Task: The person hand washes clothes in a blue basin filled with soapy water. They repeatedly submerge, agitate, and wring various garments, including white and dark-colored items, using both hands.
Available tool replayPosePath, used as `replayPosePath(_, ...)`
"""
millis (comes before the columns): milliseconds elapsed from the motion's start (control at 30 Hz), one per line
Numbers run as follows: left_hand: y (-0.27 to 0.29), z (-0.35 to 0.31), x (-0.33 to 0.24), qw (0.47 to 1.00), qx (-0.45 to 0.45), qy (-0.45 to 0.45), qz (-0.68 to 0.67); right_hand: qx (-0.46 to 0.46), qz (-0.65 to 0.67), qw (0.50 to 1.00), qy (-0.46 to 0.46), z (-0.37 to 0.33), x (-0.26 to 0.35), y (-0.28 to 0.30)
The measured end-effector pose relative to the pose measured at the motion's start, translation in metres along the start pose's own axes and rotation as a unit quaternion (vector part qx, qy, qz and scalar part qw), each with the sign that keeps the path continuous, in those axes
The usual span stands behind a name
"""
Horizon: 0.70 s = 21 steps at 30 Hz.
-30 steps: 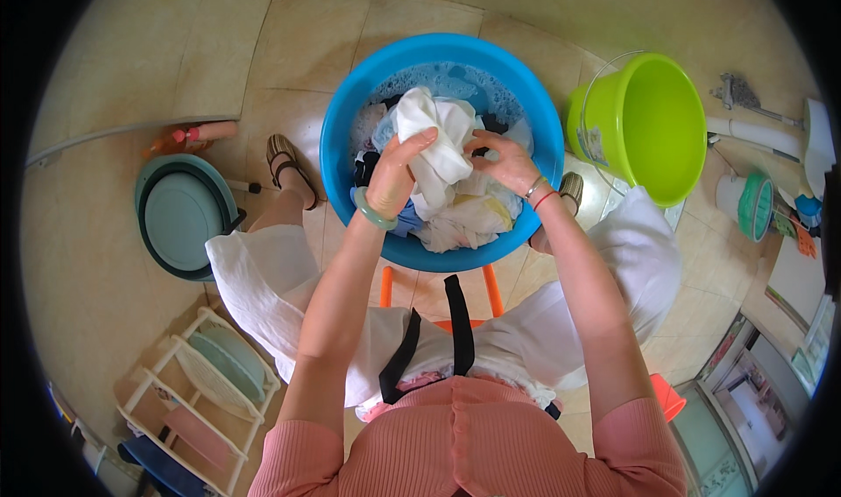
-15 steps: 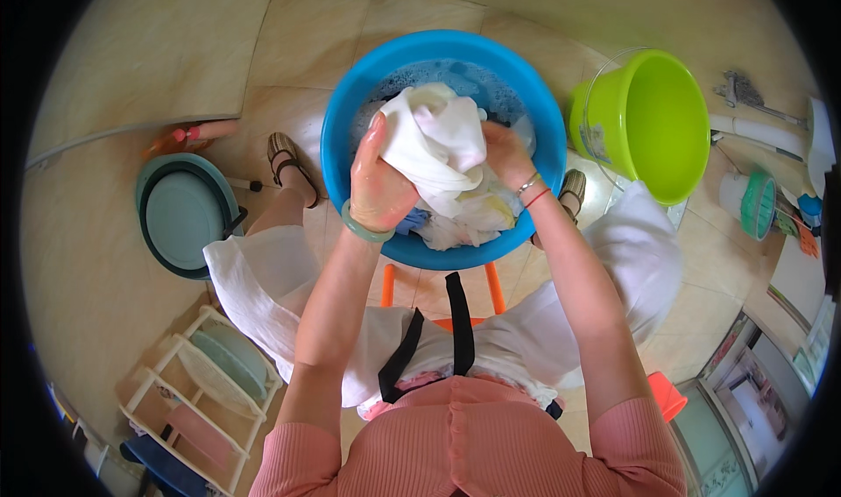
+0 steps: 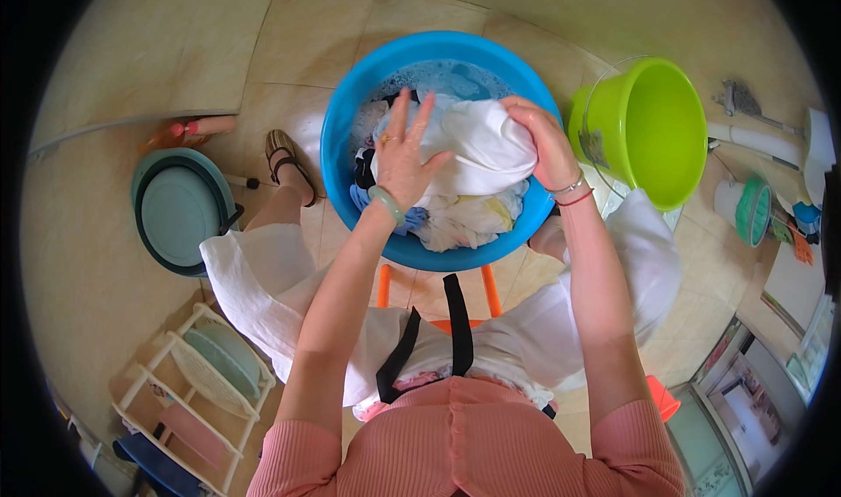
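A bundled white cloth [image 3: 477, 146] lies over the blue basin [image 3: 337, 129], which holds sudsy water and other laundry. My right hand [image 3: 545, 142] is closed round the right edge of this cloth. On its left side my left hand [image 3: 405, 159] is open, fingers spread, close to the fabric; whether the palm touches it I cannot tell. Below the white cloth sits a pale cream cloth [image 3: 469, 223] with some yellow. Dark and blue pieces [image 3: 363, 173] show beside my left wrist, which wears a pale green bangle.
A lime-green bucket [image 3: 661, 133] stands tilted toward me at the right. To the left are teal tubs [image 3: 184, 212] and a cream rack [image 3: 193, 392] with boards. The basin rests above orange legs [image 3: 491, 291], between my feet.
My left hand has let go of the white cloth and spread its fingers. My right hand has shifted right and gripped its edge; the cloth has moved right and lies flatter.
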State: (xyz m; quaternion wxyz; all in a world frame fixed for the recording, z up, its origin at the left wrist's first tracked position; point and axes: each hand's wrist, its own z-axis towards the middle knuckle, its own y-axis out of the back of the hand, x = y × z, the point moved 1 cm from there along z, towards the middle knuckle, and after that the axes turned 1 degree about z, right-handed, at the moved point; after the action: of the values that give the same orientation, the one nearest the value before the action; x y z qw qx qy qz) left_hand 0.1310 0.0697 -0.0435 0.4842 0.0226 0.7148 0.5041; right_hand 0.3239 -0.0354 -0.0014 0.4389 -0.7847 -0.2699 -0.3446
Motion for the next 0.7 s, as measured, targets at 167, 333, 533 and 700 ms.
replayPosePath(167, -0.013, 0.012, 0.022, 0.995, 0.071, -0.065, -0.036, 0.074, -0.108, 0.991, -0.036, -0.014, 0.031, -0.022)
replayPosePath(333, 0.017, 0.022, 0.027, 0.858, 0.049, 0.174, -0.481, 0.021, -0.652, 0.755, 0.069, -0.010, -0.003, 0.005)
replayPosePath(533, 0.036, 0.025, -0.002, 0.597, -0.048, 0.182, -0.780, -0.162, -0.287, 0.944, 0.002, 0.007, -0.031, 0.021)
replayPosePath(700, -0.001, 0.021, -0.005, 0.569, 0.076, 0.265, -0.775, 0.009, -0.417, 0.865, 0.277, -0.019, -0.042, -0.072)
